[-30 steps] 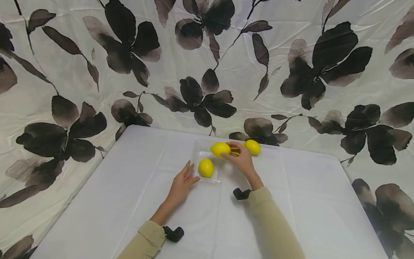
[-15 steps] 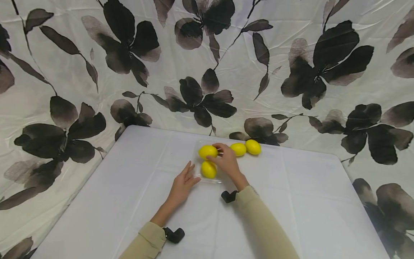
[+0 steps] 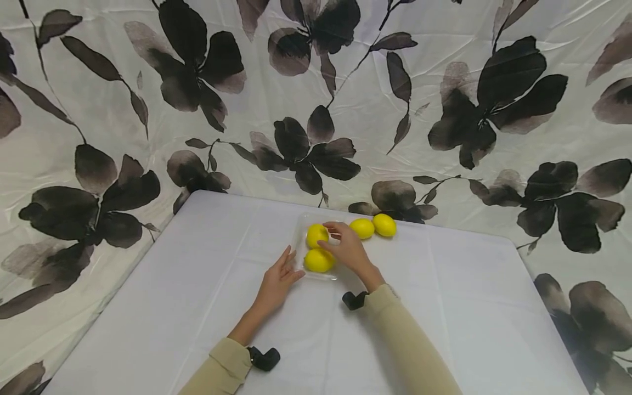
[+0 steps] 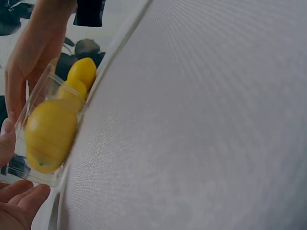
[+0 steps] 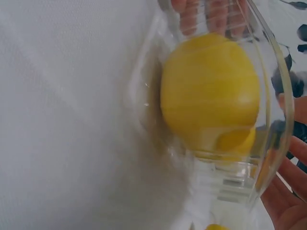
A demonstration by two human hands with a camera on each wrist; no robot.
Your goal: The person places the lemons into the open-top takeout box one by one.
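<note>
A clear tray (image 3: pixel 323 277) lies near the far edge of the white table (image 3: pixel 168 296); inside it a near lemon (image 3: pixel 318 261) and a far lemon (image 3: pixel 316 236) sit close together, one toward each end. Two more, a loose lemon (image 3: pixel 362 229) and an outer lemon (image 3: pixel 384 225), lie to the right of the tray, by the table's far edge.

The right hand (image 3: pixel 348 247) has its thumb and fingers parted and curved at the far lemon's right side; whether they pinch it cannot be told. The left hand (image 3: pixel 276 282) is spread beside the tray's near-left corner, fingers extended, gripping nothing.

The step in hand looks to be settling the far lemon; it would go best with the fruit lowered until the tray bears its weight, then the fingers widened evenly and raised straight up; the left hand should brace the wall lightly, since thin plastic may flex or slide; a sideways brush could set either rounded lemon rolling.
</note>
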